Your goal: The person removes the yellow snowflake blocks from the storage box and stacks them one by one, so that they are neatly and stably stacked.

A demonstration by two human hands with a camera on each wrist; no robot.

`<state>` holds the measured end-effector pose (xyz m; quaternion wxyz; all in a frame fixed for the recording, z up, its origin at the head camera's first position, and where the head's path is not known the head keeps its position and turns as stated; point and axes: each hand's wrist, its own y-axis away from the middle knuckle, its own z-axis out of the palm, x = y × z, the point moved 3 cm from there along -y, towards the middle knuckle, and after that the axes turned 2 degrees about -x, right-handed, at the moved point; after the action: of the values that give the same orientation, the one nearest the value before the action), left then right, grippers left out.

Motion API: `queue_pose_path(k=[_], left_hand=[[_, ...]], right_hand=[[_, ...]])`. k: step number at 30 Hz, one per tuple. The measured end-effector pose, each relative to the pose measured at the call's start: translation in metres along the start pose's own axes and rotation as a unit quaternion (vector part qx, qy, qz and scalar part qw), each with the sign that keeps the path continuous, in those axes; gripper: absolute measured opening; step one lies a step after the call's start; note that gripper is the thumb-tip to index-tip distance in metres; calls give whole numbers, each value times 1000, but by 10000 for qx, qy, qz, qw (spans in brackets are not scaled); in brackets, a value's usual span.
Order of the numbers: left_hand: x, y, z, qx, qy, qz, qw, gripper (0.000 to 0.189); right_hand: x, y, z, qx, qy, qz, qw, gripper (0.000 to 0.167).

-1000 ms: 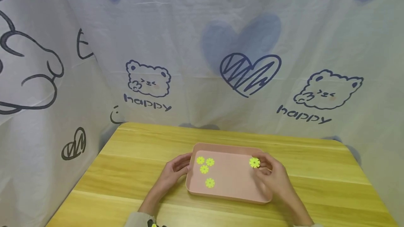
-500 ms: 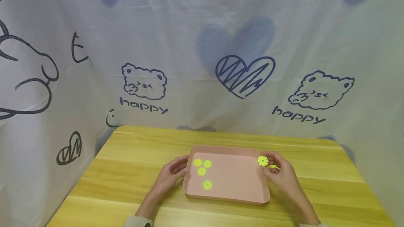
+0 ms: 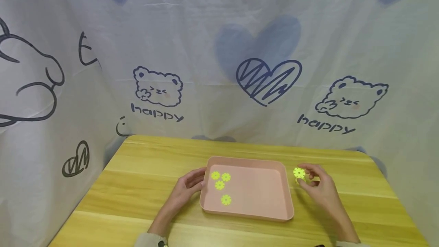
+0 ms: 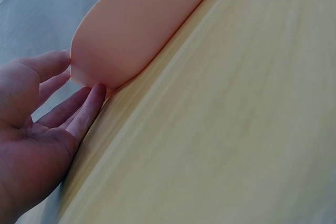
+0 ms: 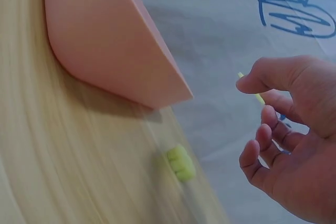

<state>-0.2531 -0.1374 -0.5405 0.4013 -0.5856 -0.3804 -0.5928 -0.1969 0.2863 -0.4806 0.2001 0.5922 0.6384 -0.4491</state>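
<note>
A pink tray (image 3: 255, 191) lies on the wooden table, with several yellow-green notched discs (image 3: 220, 185) flat in its left part. At the tray's left end, my left hand (image 3: 185, 188) holds it, thumb at the rim and fingertips against the outer wall and lower edge, as the left wrist view shows. Just past the tray's right side, my right hand (image 3: 319, 184) pinches a notched disc (image 3: 299, 172) between thumb and index finger, the other fingers loosely curled. Below that hand, the right wrist view has another notched yellow-green piece (image 5: 181, 163), blurred; whether it touches the table is unclear.
The wooden table (image 3: 154, 159) reaches back to a pale curtain (image 3: 205, 48) printed with hearts and bears. More curtain hangs along the left side. Bare tabletop lies to the right of the right hand.
My right hand has moved right with the pinched disc, from over the tray's right part to beyond its rim. The left hand stays at the tray's left end.
</note>
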Motion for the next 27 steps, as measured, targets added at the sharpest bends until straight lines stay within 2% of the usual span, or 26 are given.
queue_pose_path(k=[14,22,27], left_hand=[[-2,-1,1,0,-17,34,10000,50],[-2,-1,0,-72,-126,172,9997,51],[-2,-2,-1,-96,-84,125,9998,51]], right_hand=[[15,2,-10,-52,140,135,9998,37],[31,3,-11,-223,320,277,9989,36],[37,4,-11,-353,310,300,9984,36]])
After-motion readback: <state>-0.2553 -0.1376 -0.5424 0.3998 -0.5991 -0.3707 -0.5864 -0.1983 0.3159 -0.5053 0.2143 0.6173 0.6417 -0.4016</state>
